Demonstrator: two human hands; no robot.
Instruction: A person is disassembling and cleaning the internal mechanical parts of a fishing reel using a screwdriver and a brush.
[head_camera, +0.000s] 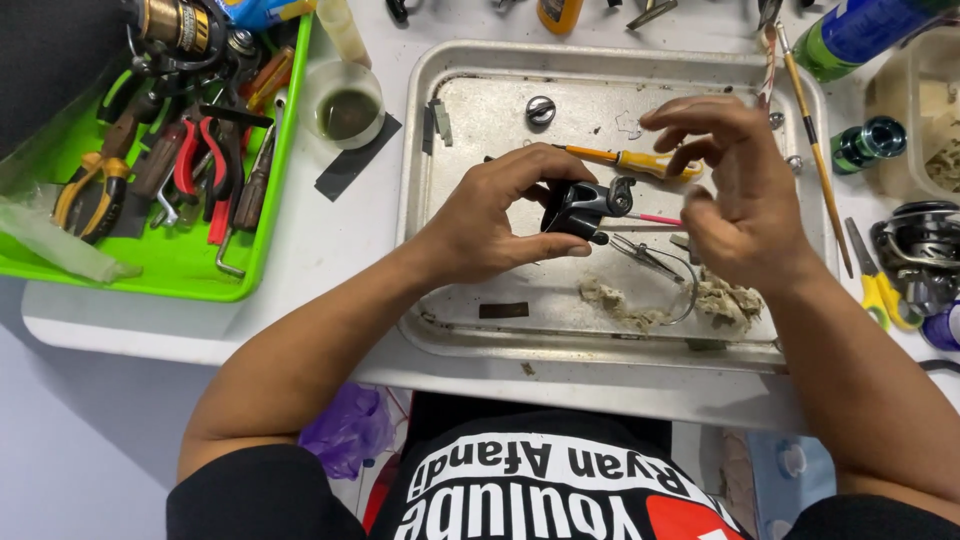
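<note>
A: Well, start with the biggest thing. What carries it all?

B: A white surface (330, 250). On it, in the middle, sits a worn metal tray (450, 300), and to the left a green bin (170, 262) packed with pliers and screwdrivers.

A: And the hands?

B: Both are over the tray. The left hand (485, 225) has its fingers closed around a small black reel part (580, 208), thumb beneath and fingers curled over the top, holding it just above the tray floor near the centre. The right hand (745, 200) is just beside the part with its fingers loosely spread and bent; whether it pinches the thin pink-tipped stick (655, 218) that points at the part, I cannot tell.

A: What lies around them?

B: Behind the part, a yellow-handled screwdriver (635, 160) rests on the tray. Below the right hand there are wads of dirty cotton (725, 298) and a pair of thin metal tweezers (645, 255). A small round metal cap (540, 109) sits near the tray's far edge.

A: Anything off the tray?

B: A small clear cup (345, 108) with dark liquid stands between the bin and the tray. On the right lie a green-and-blue spray can (860, 30), a black fishing reel (920, 245) and a long thin brush (815, 150).
</note>
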